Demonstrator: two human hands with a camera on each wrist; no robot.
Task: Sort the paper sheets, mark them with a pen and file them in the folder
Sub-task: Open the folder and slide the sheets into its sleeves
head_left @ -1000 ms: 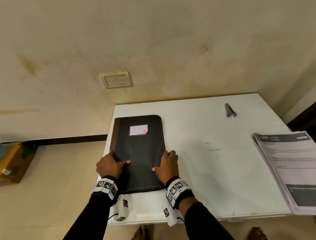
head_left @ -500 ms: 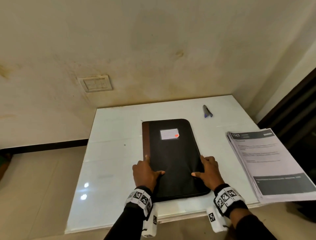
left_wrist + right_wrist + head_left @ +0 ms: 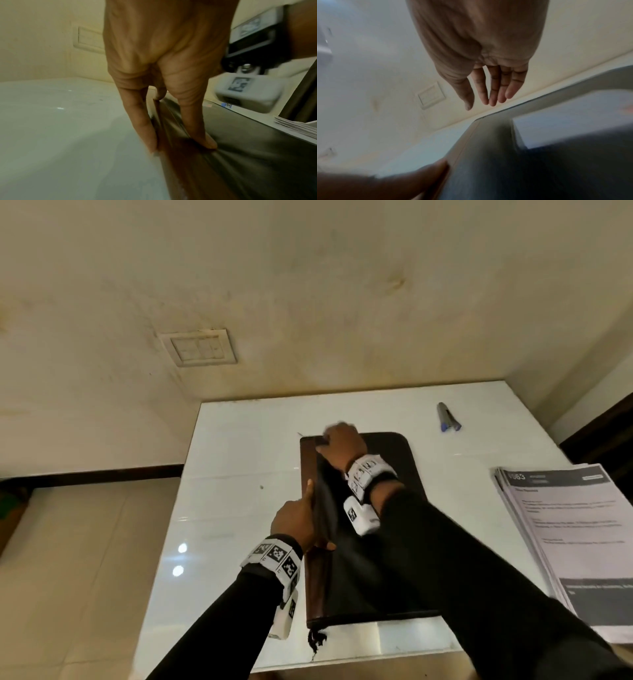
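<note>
Folder (image 3: pixel 387 508) centre frame unopened, L hand (image 3: pixel 296 520) pinching spine edge, R hand (image 3: pixel 344 445) fingers straight, together at top corner; sheets (image 3: pixel 565 539) right unsorted, pen (image 3: pixel 447 417) untouched.

Legible text: one item only. Top sheet of the paper stack (image 3: pixel 568 529), well to the right of the right hand (image 3: pixel 344 445): dark header band with pale digits, apparently "1563", blurred. Body lines beneath: too small to read. Wristband markers (image 3: pixel 276 554): black-and-white coded squares, no readable characters.
</note>
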